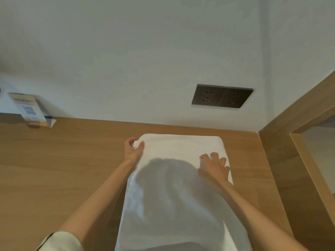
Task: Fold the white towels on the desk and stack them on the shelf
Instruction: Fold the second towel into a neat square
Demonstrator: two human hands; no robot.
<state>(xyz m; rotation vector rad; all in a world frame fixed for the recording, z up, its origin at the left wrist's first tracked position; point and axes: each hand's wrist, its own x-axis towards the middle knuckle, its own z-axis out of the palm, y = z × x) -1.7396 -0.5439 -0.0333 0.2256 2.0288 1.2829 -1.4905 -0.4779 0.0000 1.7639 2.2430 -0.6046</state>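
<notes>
Towel (177,205) lies lengthwise on desk (63,160). Left hand (134,150) pinches its far left corner; right hand (215,166) presses flat, fingers spread, near right edge.

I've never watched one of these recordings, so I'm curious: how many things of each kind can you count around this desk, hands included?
white towel: 1
WiFi card: 1
wall sockets: 2
hands, left hand and right hand: 2
Total: 6
</notes>
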